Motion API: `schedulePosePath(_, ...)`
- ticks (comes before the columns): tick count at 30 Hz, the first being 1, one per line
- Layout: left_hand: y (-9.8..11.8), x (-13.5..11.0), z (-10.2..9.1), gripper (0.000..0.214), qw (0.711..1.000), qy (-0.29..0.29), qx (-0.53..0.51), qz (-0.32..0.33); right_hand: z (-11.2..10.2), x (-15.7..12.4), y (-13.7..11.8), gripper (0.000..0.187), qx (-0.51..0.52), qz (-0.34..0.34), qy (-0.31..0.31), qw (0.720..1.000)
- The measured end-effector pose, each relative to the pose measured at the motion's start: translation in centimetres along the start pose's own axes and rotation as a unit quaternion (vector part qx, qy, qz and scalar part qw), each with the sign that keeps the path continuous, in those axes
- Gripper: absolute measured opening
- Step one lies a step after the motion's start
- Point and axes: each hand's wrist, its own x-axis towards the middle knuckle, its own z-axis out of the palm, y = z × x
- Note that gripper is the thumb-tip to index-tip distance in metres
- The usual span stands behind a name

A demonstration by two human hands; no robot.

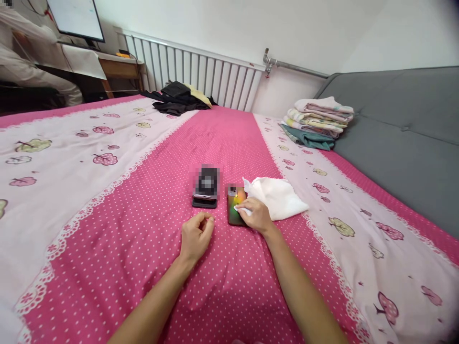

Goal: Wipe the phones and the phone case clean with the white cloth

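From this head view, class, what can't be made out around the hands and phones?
Head view:
Dark phone: face blurred out.
Iridescent phone: near end hidden under right hand and white cloth.
Left hand: curled fingers hide its palm.
Seated person, upper left: cut by frame edge.

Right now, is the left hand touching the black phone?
Apart. Head view shows pink bedspread between the fingers of the left hand and the black phone.

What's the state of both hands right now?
Left hand: loosely curled, empty, resting on the bedspread.
Right hand: closed on the white cloth, pressing it onto the iridescent phone.
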Motion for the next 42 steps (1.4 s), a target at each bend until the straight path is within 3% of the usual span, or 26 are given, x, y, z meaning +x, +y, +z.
schedulePosePath(5, -0.1, 0.0, 0.1, 0.022, 1.0, -0.002, 0.0, 0.0, -0.8, -1.4, -1.4, 0.013, 0.053, -0.032, -0.043, 0.997)
schedulePosePath(9, -0.1, 0.0, 0.1, 0.021, 1.0, -0.005, -0.002, -0.004, -0.7, -1.4, -1.0, 0.012, 0.055, -0.026, -0.044, 0.997)
schedulePosePath(25, -0.3, 0.0, 0.1, 0.021, 1.0, -0.006, 0.001, -0.006, 1.5, 3.3, 2.9, 0.018, -0.088, 0.117, 0.018, 0.989)
schedulePosePath(29, -0.3, 0.0, 0.1, 0.021, 1.0, -0.007, -0.004, -0.004, 1.0, 2.8, 2.6, 0.017, -0.054, 0.118, 0.015, 0.991)
schedulePosePath(36, -0.2, 0.0, 0.0, 0.021, 1.0, -0.005, -0.002, -0.004, -0.6, 1.3, 2.0, 0.011, 0.044, 0.081, -0.048, 0.995)
schedulePosePath(42, -0.2, 0.0, 0.1, 0.021, 1.0, -0.007, 0.001, -0.009, 0.4, 2.6, 3.1, 0.016, 0.006, 0.126, -0.013, 0.992)
